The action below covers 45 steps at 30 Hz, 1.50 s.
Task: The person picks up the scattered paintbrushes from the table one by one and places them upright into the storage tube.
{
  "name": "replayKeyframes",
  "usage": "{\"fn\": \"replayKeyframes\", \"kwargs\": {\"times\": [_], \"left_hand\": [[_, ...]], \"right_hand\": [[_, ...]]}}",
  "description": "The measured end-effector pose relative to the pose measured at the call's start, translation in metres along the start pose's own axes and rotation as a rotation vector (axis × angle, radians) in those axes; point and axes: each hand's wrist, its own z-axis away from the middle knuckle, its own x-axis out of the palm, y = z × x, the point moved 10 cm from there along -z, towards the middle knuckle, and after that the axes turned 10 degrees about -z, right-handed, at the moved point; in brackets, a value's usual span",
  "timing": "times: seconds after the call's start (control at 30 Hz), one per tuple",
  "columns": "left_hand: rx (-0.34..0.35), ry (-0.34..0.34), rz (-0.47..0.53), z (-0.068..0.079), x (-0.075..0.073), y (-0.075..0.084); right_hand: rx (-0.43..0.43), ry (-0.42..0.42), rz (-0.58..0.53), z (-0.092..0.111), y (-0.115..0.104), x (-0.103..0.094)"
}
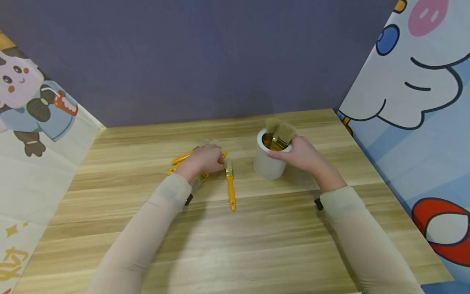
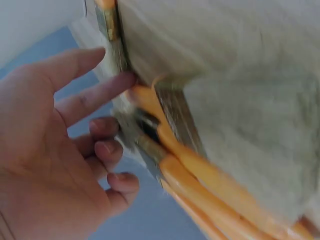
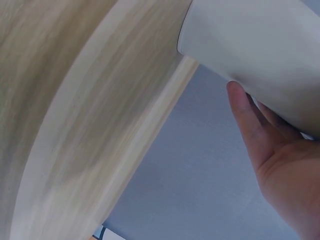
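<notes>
In the head view my left hand (image 1: 207, 159) is over a small pile of paintbrushes (image 1: 182, 158) with orange handles. The left wrist view shows its thumb and index finger apart, the other fingers loosely bent. The index fingertip is right at an orange handle (image 2: 145, 100); nothing is gripped. A single paintbrush (image 1: 230, 188) lies to the right of this hand, handle toward me. My right hand (image 1: 304, 154) holds a white can (image 1: 269, 165) from its right side, thumb by the rim. Paintbrushes (image 1: 282, 134) stand in the can, bristles up.
Everything sits on a wood-grain table (image 1: 235, 249). A dark grey-purple panel (image 1: 220, 61) rises along its far edge. Cartoon-printed walls flank it, the left wall (image 1: 36, 175) and the right wall (image 1: 400, 155).
</notes>
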Motion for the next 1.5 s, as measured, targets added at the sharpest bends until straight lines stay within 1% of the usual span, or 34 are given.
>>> {"fn": "replayKeyframes", "kwargs": {"times": [0.1, 0.2, 0.27, 0.37, 0.43, 0.5, 0.6, 0.67, 0.87, 0.97, 1.03, 1.1, 1.2, 1.27, 1.37, 1.5], "left_hand": [[-0.049, 0.019, -0.009, -0.001, 0.002, 0.004], [-0.082, 0.043, 0.005, -0.001, 0.002, 0.014], [-0.077, 0.064, 0.008, -0.002, 0.001, 0.022], [-0.030, 0.085, 0.022, -0.005, 0.002, 0.031], [0.012, 0.082, 0.048, -0.005, 0.002, 0.035], [0.036, 0.067, 0.076, -0.005, 0.004, 0.037], [0.016, 0.038, 0.123, -0.001, 0.007, 0.036], [-0.004, 0.033, 0.133, 0.002, 0.009, 0.037], [-0.043, 0.070, 0.106, 0.003, 0.014, 0.043], [-0.053, 0.088, 0.102, 0.003, 0.013, 0.046], [-0.047, 0.107, 0.088, 0.004, 0.009, 0.047], [-0.032, 0.135, 0.088, 0.005, 0.002, 0.047], [-0.028, 0.188, 0.115, 0.009, -0.018, 0.044], [-0.044, 0.217, 0.145, 0.013, -0.037, 0.040], [-0.068, 0.251, 0.215, 0.018, -0.068, 0.034], [-0.054, 0.316, 0.337, 0.024, -0.111, 0.030]], "right_hand": [[-0.006, 0.000, -0.004, 0.001, -0.001, 0.000], [-0.013, -0.001, -0.001, 0.001, -0.002, -0.001], [-0.012, -0.006, 0.001, 0.002, -0.002, 0.000], [-0.012, -0.013, -0.004, 0.002, -0.002, 0.000], [-0.016, -0.014, -0.001, 0.002, -0.002, 0.000], [-0.024, -0.009, 0.005, 0.002, -0.003, 0.000], [-0.031, 0.003, 0.012, 0.002, -0.003, -0.001], [-0.032, 0.009, 0.018, 0.002, -0.004, -0.002], [-0.029, 0.017, 0.023, 0.002, -0.004, -0.002], [-0.027, 0.013, 0.026, 0.002, -0.004, -0.001], [-0.026, 0.010, 0.025, 0.002, -0.003, -0.001], [-0.028, 0.009, 0.014, 0.002, -0.003, 0.000], [-0.037, 0.006, 0.001, 0.002, -0.003, 0.001], [-0.047, 0.009, -0.008, 0.002, -0.004, 0.001], [-0.052, 0.015, -0.012, 0.002, -0.004, 0.000], [-0.047, 0.019, 0.000, 0.001, -0.003, -0.001]]}}
